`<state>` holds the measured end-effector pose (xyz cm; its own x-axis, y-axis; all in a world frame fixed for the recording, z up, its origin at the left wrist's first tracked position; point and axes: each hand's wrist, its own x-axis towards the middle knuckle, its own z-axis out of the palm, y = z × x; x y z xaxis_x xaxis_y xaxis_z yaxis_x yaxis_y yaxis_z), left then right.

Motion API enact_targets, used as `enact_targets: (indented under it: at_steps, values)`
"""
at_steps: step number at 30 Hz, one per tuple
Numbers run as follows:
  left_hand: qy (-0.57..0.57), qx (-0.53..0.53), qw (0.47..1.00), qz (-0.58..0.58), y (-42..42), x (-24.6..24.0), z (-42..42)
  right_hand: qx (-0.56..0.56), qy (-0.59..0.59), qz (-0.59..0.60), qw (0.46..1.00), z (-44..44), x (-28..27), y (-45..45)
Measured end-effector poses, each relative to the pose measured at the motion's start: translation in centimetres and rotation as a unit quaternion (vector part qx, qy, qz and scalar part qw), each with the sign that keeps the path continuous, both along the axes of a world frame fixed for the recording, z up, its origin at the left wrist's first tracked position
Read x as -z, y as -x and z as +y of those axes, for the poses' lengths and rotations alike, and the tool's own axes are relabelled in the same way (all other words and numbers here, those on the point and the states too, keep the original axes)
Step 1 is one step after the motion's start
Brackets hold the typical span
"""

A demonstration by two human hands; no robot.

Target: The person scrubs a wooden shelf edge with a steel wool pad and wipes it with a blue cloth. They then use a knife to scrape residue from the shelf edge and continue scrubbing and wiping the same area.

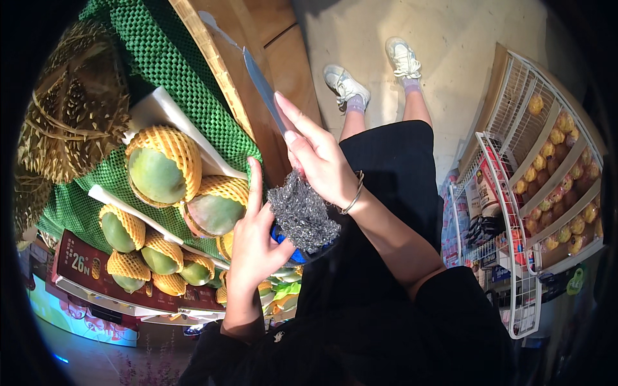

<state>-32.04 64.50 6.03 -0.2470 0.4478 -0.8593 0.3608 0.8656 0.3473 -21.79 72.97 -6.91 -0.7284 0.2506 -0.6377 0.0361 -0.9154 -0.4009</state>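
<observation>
In my right hand (321,161) is a long narrow blade (263,89), probably a knife's, pointing up and left; its handle is hidden. Directly below the fingers is a glittery grey fibrous bundle (305,214), like steel wool, with a blue and black piece (300,256) under it. My left hand (258,241) grips the left side of this bundle, thumb across its lower edge and index finger raised. Beside that hand, green mangoes in yellow foam nets, one large mango (157,174) among them, lie on a green woven mat (178,62).
Spiky durians (72,106) sit at the far left. A wooden display stand (285,62) with a woven rim runs along the left. White wire racks (521,270) with packaged goods and netted fruit stand at the right. Below the mangoes is a dark red printed sign (77,270).
</observation>
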Motion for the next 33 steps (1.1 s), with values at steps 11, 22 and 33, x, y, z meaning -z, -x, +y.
enact_targets:
  at_steps: [11, 22, 33]
  values:
    - [-0.002, 0.026, 1.0, 0.006, 0.0, 0.0, 0.0, -0.015, -0.071, -0.033, 0.997, 0.8, -0.2, 0.1]
    - [0.022, 0.02, 1.0, -0.001, 0.1, -0.1, 0.4, -0.015, -0.051, -0.004, 0.999, 0.6, 0.3, -0.3]
    - [0.015, 0.053, 0.999, -0.001, 0.5, 0.0, 0.0, -0.015, -0.116, -0.039, 0.992, 0.3, -0.4, 0.2]
